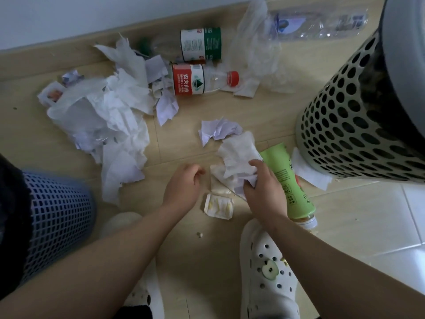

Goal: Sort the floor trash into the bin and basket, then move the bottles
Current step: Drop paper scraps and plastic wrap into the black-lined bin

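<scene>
- The right hand (pixel 262 189) grips a tissue wad (pixel 236 155), fingers curled into its near end; the wad's long axis runs away from the person, with its free end pointing up toward the far wall.
- The left hand (pixel 181 183) is just left of the wad, apart from it, fingers loosely curled and holding nothing.
- A green bottle (pixel 287 180) lies on the floor just right of the right hand and partly under it. Its long axis runs near to far, with the neck pointing at the person, beside a white clog (pixel 269 272).
- A red bottle (pixel 200 80) lies well beyond the hands, long axis left to right, with its red cap pointing right (toward the bin (pixel 358 111)).
- A dark-green bottle (pixel 200 43) lies just behind it, and a clear bottle (pixel 322 21) lies by the wall.
- A pile (pixel 110 116) of tissue and paper spreads far left of the hands.
- A small packet (pixel 218 207) lies between the wrists.
- The blue basket (pixel 57 217) stands at the left, the perforated bin at the right.
</scene>
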### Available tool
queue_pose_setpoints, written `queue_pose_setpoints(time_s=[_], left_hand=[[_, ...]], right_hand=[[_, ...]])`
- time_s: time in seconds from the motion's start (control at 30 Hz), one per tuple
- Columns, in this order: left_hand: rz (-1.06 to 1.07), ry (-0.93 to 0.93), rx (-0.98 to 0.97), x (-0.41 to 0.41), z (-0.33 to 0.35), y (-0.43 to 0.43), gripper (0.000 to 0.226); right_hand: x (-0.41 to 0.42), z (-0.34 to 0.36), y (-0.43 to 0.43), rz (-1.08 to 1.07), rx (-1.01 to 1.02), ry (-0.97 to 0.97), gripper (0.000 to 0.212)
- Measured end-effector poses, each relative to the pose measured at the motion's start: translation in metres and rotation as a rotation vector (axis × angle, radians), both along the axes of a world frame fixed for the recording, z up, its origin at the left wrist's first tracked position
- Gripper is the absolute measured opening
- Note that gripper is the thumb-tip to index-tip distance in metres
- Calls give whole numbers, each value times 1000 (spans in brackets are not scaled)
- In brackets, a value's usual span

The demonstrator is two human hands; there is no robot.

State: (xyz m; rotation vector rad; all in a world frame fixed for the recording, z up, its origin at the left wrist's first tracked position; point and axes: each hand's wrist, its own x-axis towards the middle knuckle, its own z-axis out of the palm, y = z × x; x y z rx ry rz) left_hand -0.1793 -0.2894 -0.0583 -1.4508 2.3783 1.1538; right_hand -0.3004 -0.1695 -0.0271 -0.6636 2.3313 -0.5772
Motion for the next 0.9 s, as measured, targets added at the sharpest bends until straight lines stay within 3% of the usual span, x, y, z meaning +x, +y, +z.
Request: queue_pose_setpoints(time_s=[0.13, 0.23, 0.33, 0.47, 0.63, 0.83, 0.9], left_hand=[[2, 40, -133, -28, 5, -24, 38], [-124, 65, -132, -59, 5, -36, 49], [-262, -80, -63, -84, -5, -48, 61], [-327, -156, -95, -87, -11, -56, 51], [-328, -111, -134, -58, -12, -58, 22], [-234, -118, 13, -12, -6, -54, 3], [-220, -121, 61, 4, -4, -52, 10]], right_hand=[[-8, 2, -23, -188, -159, -59, 28], [-18, 5, -38, -361, -262, -58, 11], [-28, 3, -47, -451, -301, 13, 18], [-36, 1, -54, -521, -318, 19, 30], [-33, 0, -61, -504, -241, -58, 32], [-24, 6, -68, -332, -250, -38, 9], [-20, 7, -71, -234, -217, -51, 6]])
